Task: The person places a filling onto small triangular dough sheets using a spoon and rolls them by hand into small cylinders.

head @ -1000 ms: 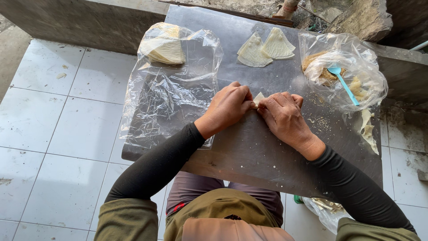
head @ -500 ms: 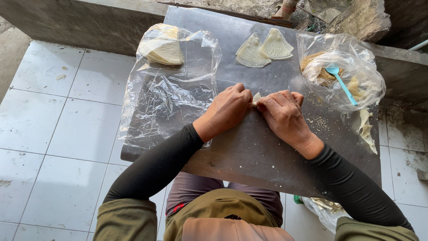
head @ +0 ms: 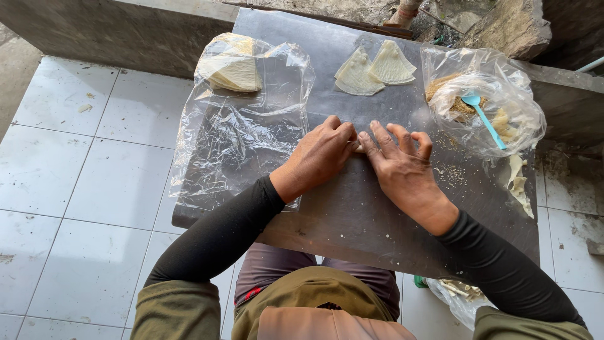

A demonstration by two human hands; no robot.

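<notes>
Pale dough shows only as a sliver (head: 360,148) between the fingertips now, where a moment ago a small white corner stuck up between the knuckles; the left hand (head: 321,157) and right hand (head: 402,167) have flattened and closed over it on the dark metal sheet (head: 352,214), fingers curled and pressing down, pinching the piece between them. That reads to me as a fold being pressed shut. Two folded pieces (head: 374,70) lie farther up the sheet, and a bag of crumbly filling with a blue spoon (head: 483,116) sits to the right.
</notes>
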